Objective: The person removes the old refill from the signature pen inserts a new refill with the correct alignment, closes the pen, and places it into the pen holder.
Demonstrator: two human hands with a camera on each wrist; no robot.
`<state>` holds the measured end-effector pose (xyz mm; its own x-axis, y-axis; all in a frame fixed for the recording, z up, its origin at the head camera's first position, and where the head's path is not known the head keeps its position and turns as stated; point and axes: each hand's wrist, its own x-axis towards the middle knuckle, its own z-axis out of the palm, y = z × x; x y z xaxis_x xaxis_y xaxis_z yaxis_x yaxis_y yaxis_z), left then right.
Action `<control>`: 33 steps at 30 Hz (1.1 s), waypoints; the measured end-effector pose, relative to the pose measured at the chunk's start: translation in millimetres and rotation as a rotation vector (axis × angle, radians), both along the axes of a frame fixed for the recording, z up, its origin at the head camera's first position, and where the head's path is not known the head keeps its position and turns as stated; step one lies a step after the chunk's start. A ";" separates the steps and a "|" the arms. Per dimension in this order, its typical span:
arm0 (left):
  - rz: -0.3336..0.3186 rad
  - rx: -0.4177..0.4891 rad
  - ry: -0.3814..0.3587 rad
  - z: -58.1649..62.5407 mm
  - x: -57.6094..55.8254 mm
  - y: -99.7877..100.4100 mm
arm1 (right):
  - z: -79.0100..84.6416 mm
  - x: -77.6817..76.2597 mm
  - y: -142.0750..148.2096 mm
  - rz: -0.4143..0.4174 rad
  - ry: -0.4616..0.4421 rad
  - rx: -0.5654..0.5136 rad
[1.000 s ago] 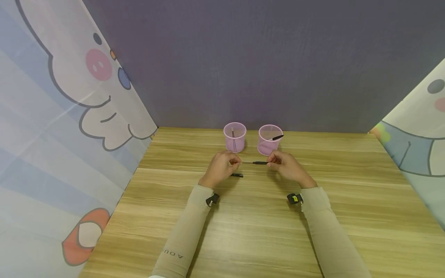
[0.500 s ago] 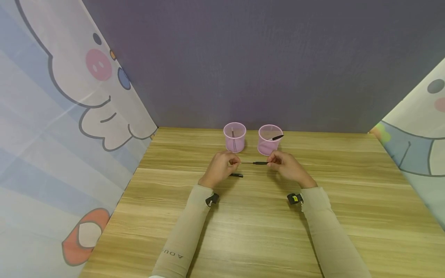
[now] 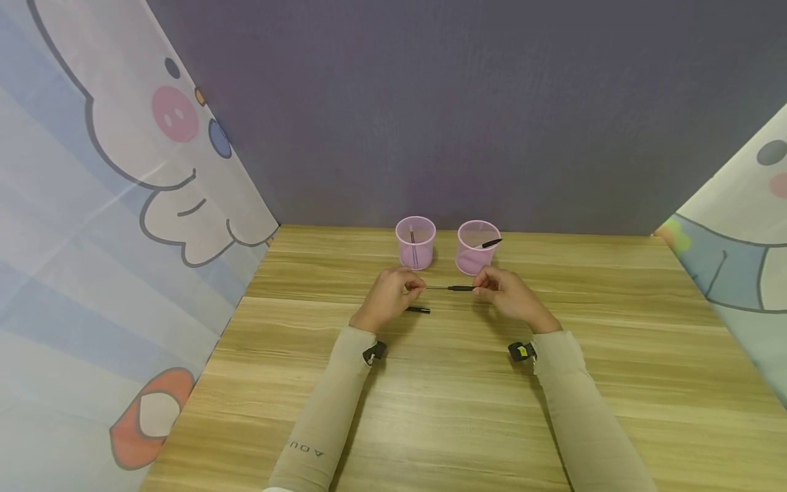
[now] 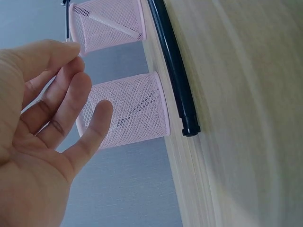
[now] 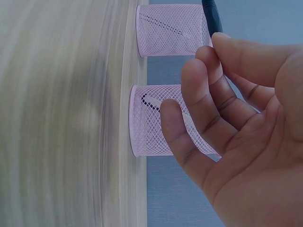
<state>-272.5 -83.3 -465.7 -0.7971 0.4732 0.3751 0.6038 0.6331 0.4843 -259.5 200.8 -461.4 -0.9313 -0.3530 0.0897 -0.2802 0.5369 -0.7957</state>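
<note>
In the head view my left hand (image 3: 390, 297) pinches the far left end of a thin pen refill (image 3: 438, 288) between thumb and fingertips. The refill runs level into a black pen grip section (image 3: 461, 288). My right hand (image 3: 507, 295) pinches that section's right end, seen also as a dark pen part (image 5: 212, 16) above the fingertips in the right wrist view. Both hands are raised over the table. A black pen barrel (image 4: 173, 66) lies on the wood below the left hand, partly hidden by it in the head view.
Behind the hands stand two pink mesh cups: a left cup (image 3: 415, 254) with thin dark sticks inside, and a right cup (image 3: 473, 261) with a black-ended pen (image 3: 490, 243) leaning out. A grey wall (image 3: 430, 123) rises behind the wooden table (image 3: 455, 410).
</note>
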 end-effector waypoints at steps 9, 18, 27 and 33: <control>-0.008 0.012 -0.003 -0.2 -1.3 -1.6 | 0.0 -0.7 0.3 0.002 0.009 0.006; 0.005 0.041 -0.010 0.1 -1.9 -5.4 | 2.0 0.3 1.4 0.001 0.019 0.015; 0.020 0.045 -0.024 -1.1 -3.3 -8.4 | 1.0 -1.0 2.6 0.003 0.030 0.017; 0.024 0.053 -0.017 -1.2 -3.6 -10.2 | 0.6 -1.2 4.1 -0.001 0.033 0.025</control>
<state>-276.1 -93.5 -466.9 -0.8147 0.4335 0.3852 0.5798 0.6206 0.5279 -260.8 204.9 -460.8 -0.9285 -0.3542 0.1114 -0.3052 0.5573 -0.7722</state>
